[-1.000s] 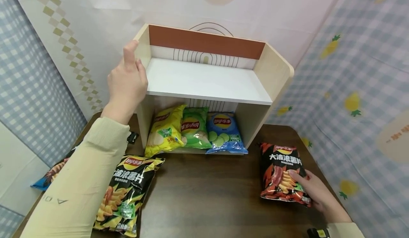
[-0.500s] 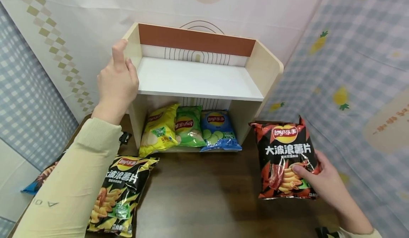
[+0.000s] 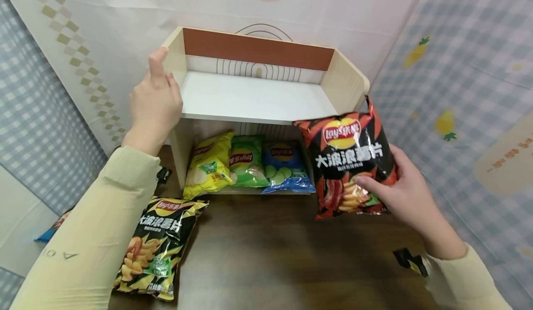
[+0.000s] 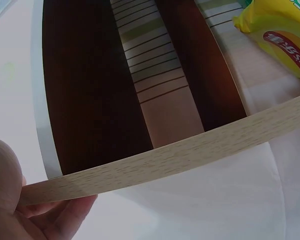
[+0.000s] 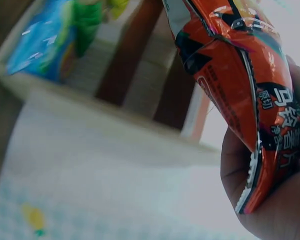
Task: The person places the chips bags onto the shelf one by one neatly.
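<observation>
Crisps bag [image 3: 344, 161] seems mid-carry, pinched in our right hand [image 3: 405, 194]; left hand [image 3: 154, 99] grips the shelf [image 3: 254, 95] leftward — next, careful aim.

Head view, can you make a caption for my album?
Right hand lifts a red-and-black chip bag near the shelf while the left hand grips its side.

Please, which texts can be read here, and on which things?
"Lay's乐事": red-black chip bag, black-yellow chip bag, green chip bag; fainter on yellow chip bag, blue chip bag.
"大波浪薯片": red-black chip bag.
"波浪薯片", partly covered: black-yellow chip bag.
"马铃薯片": red-black chip bag.
"原切": red-black chip bag.
Too small or blurred: remaining bag print, left sleeve marks, backdrop lettering.
</observation>
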The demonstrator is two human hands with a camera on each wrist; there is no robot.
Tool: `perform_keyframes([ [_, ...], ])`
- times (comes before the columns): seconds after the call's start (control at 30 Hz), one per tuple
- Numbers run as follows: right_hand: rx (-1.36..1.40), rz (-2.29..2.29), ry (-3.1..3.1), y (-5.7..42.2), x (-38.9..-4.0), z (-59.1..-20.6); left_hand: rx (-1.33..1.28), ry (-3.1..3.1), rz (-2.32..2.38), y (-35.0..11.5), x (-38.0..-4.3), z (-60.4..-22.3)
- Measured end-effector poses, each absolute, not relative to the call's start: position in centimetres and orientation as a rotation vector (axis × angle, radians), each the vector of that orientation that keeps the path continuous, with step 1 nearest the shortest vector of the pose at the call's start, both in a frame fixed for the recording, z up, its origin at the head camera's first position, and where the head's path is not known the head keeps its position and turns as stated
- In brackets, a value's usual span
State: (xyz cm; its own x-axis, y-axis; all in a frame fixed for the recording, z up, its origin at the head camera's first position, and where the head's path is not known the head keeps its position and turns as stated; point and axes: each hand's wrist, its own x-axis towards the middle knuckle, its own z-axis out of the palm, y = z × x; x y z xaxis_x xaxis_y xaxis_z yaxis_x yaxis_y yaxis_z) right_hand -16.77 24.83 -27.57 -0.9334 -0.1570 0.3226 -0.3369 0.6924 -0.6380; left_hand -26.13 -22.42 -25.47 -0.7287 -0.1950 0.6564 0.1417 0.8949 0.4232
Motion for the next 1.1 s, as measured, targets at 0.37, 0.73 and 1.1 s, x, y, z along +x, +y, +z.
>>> perform_keyframes([
  [0.37,0.356,1.355,-2.624,17.7,-25.2,-22.3,0.035,-2.299,-0.58,-22.5,-26.6,-25.6],
  [0.73,0.254,1.47,-2.644,14.5,-31.6,-22.3,0.034,-2.282,-0.578,-22.5,-26.6,-25.9],
  [1.1,0.578,0.55,-2.56,14.0,-32.3,-21.3,0.054,-2.271,-0.579,-22.6,-26.8,-26.7],
])
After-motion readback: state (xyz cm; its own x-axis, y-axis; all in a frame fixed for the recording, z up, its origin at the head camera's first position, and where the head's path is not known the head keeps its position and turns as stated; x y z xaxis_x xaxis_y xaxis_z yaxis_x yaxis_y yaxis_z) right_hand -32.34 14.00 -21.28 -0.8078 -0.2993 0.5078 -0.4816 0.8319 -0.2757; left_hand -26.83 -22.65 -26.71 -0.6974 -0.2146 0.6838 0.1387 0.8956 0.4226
